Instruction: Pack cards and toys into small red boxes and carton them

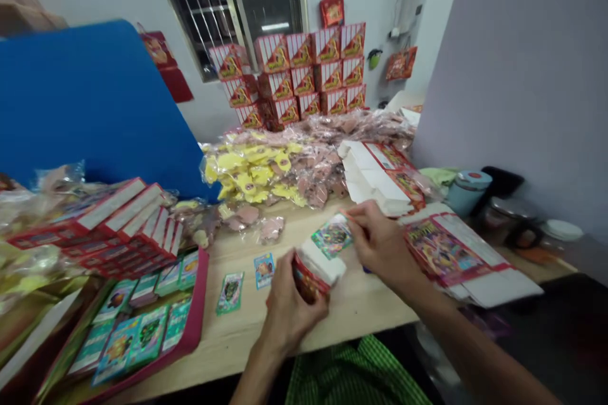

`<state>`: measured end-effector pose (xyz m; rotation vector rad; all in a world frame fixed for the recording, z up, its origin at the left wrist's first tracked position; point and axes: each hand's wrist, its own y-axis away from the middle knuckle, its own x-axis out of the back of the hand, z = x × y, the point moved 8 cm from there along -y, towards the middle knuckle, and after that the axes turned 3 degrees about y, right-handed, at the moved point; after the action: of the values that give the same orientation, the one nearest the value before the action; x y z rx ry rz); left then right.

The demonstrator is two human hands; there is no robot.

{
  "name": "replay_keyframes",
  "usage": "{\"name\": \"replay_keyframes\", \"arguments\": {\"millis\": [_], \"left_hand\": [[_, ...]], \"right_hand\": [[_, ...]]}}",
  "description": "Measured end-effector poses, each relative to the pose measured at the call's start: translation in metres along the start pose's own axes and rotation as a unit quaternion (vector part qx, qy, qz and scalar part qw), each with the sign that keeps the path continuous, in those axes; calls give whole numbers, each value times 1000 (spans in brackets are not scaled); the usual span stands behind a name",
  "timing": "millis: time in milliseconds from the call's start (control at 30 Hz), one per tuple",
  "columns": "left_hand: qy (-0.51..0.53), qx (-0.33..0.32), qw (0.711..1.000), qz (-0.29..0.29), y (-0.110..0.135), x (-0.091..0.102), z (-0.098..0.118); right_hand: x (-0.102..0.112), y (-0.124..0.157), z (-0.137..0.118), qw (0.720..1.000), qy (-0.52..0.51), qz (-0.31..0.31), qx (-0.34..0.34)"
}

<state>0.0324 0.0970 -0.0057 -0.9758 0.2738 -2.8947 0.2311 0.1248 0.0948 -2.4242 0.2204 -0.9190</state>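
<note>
bare hands and forearms above a green checked garment
the left hand (284,307) and right hand (382,243) are uncovered, slim-fingered, and the left forearm (259,370) and right forearm (456,323) are bare as far as they show. at the lap, the green checked cloth (356,376) carries a fine grid of small squares in bright green and a darker tone; it creases into soft folds, with a brighter band on one side. whether it is an apron or a shirt cannot be told.
</note>
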Motion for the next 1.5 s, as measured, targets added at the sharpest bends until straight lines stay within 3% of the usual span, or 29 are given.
{"name": "replay_keyframes", "arguments": {"millis": [100, 200, 367, 533, 733, 867, 967, 1067, 1267, 1367, 1500], "left_hand": [[44, -56, 995, 64, 2, 20, 16], [49, -49, 991, 112, 7, 28, 16], [29, -23, 981, 189, 14, 35, 4], [-1, -22, 977, 212, 17, 36, 0], [39, -27, 975, 217, 20, 25, 0], [53, -4, 977, 204, 16, 15, -2], [64, -10, 969, 239, 13, 15, -5], [60, -50, 953, 292, 11, 19, -9], [89, -153, 956, 235, 8, 22, -15], [152, -115, 946, 263, 14, 34, -22], [206, -35, 923, 323, 20, 41, -23]], "right_hand": [[-20, 7, -29, 996, 7, -53, 70], [-36, 16, -46, 988, 39, -79, 125], [-40, 31, -56, 963, 118, -137, 201], [-41, 37, -54, 949, 170, -148, 221], [-59, 47, -57, 936, 186, -161, 251], [-66, 43, -44, 959, 90, -198, 182], [-62, 43, -30, 980, -29, -146, 136], [-63, 52, -14, 985, -85, -81, 124], [-84, 62, -11, 974, -7, -97, 206], [-86, 60, -20, 957, 48, -127, 257], [-76, 54, -24, 953, 30, -106, 282]]}}
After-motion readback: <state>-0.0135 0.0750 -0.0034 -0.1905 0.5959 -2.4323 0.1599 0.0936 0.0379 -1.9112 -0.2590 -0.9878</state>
